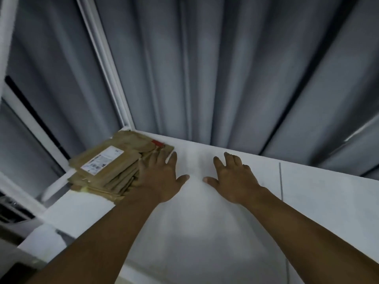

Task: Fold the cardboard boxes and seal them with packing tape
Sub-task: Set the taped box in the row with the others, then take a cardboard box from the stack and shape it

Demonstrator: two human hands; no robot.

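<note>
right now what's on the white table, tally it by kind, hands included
stack of flattened cardboard boxes: 1 (how many boxes it holds cannot be told)
white label, on the top box: 1
red patch, at the stack's far end: 1
hands: 2, left hand over the stack's edge, right hand over the table
total: 5

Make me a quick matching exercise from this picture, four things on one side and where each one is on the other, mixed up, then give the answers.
Things:
1. stack of flat cardboard boxes
2. left hand
3. right hand
4. curtain

Places:
A. spread open over the bare white table
B. hanging behind the table's far edge
C. at the table's far left corner
D. at the right edge of the stack

Pairs: 1-C, 2-D, 3-A, 4-B
</note>
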